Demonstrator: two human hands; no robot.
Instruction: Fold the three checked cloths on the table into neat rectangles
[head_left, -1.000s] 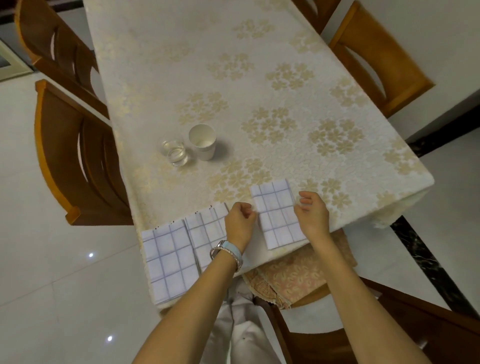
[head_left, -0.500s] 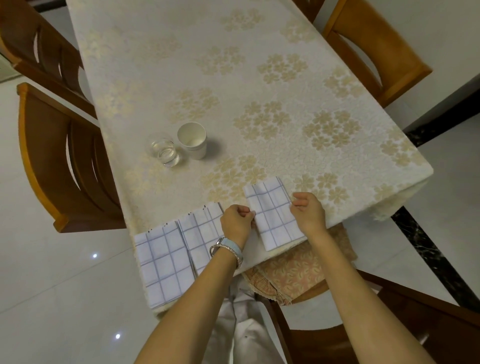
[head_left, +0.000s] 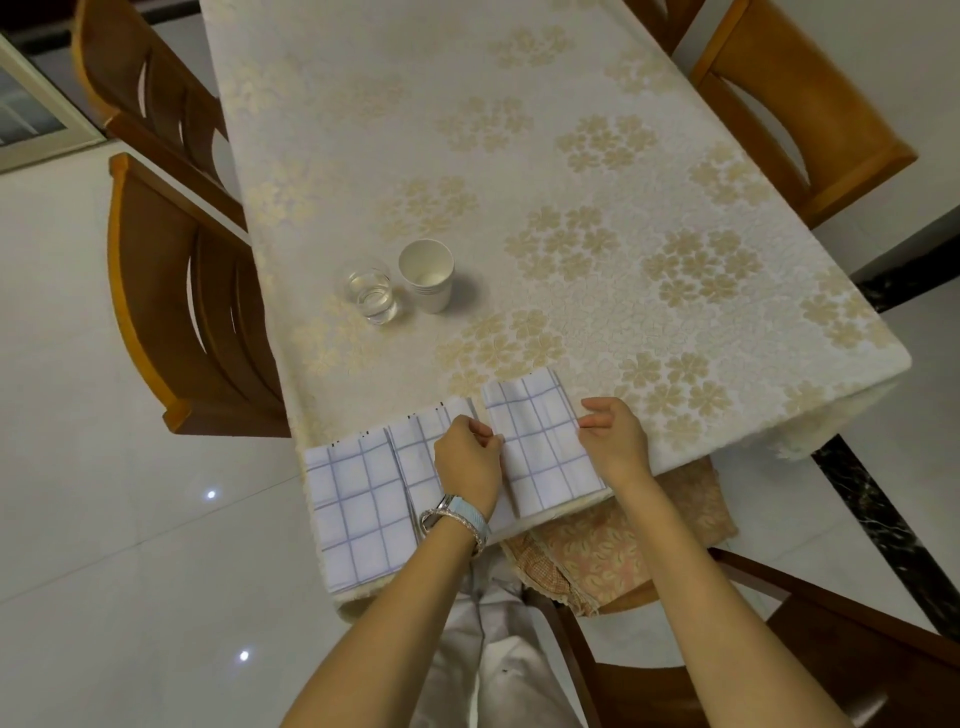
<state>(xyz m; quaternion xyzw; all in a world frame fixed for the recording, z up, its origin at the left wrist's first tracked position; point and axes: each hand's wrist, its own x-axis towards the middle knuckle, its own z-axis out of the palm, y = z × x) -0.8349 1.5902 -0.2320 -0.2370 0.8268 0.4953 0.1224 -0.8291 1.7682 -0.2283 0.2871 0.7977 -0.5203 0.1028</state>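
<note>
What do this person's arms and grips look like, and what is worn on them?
Both forearms are bare, no sleeves in view. The left wrist carries a watch with a pale blue strap and a silver chain bracelet beside it. No rings show on the left grip or the right grip.

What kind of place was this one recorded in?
Most likely a home dining room: a long, floral-covered table, wooden chairs set along its sides, and a glass and paper cup standing on it. The floor is glossy pale tile.
</note>
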